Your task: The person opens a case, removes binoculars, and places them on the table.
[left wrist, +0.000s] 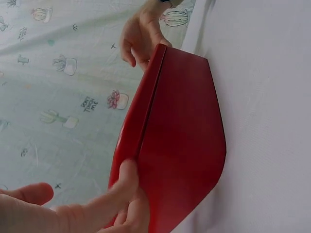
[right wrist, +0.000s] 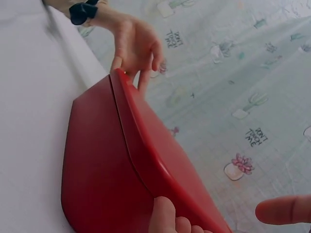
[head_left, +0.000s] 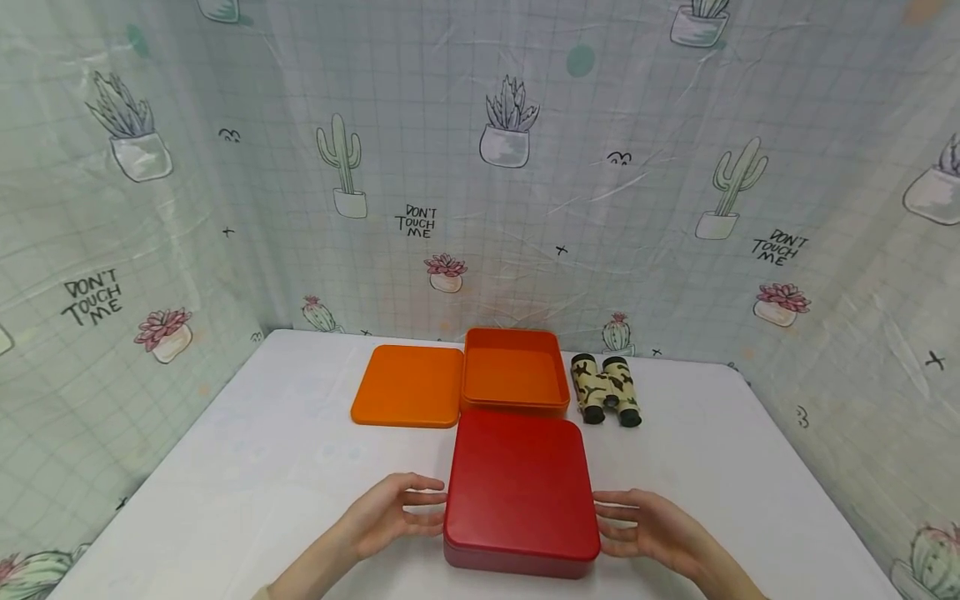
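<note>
A red rectangular box (head_left: 521, 492) with its lid on sits near the front of the white table. At its left side my left hand (head_left: 393, 512) touches the wall with nearly straight fingers. My right hand (head_left: 648, 529) touches the opposite side in the same way. Both wrist views show a seam between the red lid (right wrist: 160, 160) and the box's lower part (left wrist: 182, 121). Fingertips (left wrist: 129, 172) of the left hand rest along that seam, the thumb held away. On the right, a fingertip (right wrist: 164, 206) lies at the seam too, with the thumb apart from the box.
Behind the red box stands an open orange box (head_left: 517, 371). A flat orange lid (head_left: 410, 386) lies to its left. Camouflage-patterned binoculars (head_left: 606, 390) lie to its right. A curtain (head_left: 420, 167) printed with cacti surrounds the table (head_left: 300, 450).
</note>
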{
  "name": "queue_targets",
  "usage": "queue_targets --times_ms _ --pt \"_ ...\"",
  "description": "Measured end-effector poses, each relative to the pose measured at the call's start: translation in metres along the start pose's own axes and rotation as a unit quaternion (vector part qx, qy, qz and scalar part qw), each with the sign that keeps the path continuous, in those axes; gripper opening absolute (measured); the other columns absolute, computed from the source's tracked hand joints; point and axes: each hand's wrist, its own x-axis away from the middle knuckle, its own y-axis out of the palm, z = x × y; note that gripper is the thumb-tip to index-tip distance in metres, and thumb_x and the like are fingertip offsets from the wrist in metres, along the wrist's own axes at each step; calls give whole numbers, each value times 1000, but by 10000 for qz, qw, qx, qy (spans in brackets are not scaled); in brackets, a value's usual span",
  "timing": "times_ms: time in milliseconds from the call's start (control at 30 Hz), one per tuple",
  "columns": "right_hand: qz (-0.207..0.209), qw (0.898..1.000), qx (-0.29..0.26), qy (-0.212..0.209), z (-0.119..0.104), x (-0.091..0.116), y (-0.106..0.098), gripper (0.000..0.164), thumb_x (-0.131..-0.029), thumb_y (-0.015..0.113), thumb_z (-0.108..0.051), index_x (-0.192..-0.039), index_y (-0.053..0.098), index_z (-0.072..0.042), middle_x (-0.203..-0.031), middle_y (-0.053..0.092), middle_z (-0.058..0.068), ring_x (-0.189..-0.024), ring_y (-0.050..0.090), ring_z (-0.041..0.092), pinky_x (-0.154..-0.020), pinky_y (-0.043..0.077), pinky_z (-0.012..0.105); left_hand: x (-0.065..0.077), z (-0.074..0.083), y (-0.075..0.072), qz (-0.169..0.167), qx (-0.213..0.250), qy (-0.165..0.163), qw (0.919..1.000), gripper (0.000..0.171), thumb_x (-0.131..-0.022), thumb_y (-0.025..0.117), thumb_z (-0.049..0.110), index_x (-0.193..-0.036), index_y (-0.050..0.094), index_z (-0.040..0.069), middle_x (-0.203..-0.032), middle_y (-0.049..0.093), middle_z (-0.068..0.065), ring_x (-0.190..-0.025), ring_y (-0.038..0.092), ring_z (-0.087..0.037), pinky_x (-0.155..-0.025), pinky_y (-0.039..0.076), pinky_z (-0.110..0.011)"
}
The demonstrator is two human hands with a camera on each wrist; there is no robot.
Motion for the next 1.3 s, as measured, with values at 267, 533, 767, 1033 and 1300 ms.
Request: queue_targets --times_ms 267,533,767,1033,1300 --pt "120 9999 0 95 3 2 4 64 -91 43 -28 -137 15 8 -114 55 10 -102 55 22 -95 41 44 6 -3 2 -198 -21 -99 9998 38 -91 38 18 -108 55 -11 -95 55 -11 -86 57 -24 -85 48 -44" --pt "-220 9997 -47 95 2 3 2 43 -92 42 -26 -125 41 2 -109 57 8 -100 57 22 -95 40 44 6 -3 -3 -517 31 -208 9984 41 -92 33 16 -113 51 -14 -96 56 -12 -89 60 -24 -88 47 -42" --pt "-491 9984 -230 159 0 3 -1 36 -92 40 -25 -120 47 -2 -109 56 8 -101 55 22 -97 39 44 4 -2 -8 -659 15 -355 9972 43 -93 30 19 -114 51 -12 -101 56 -13 -91 61 -22 -89 46 -41" --pt "-885 9945 -534 193 0 2 -5 34 -94 34 -23 -119 49 -4 -111 55 8 -102 54 23 -98 39 42 6 2 -10 -1108 160 -431 9928 41 -93 28 19 -112 54 -7 -100 59 -10 -92 61 -19 -90 46 -40" --pt "-784 9956 -503 130 -4 3 -7 40 -94 35 -25 -127 40 -2 -114 54 10 -105 54 27 -98 39 41 3 7 -7 -1046 62 -418 9936 47 -94 31 23 -126 39 -9 -107 58 -13 -93 61 -19 -90 47 -39"
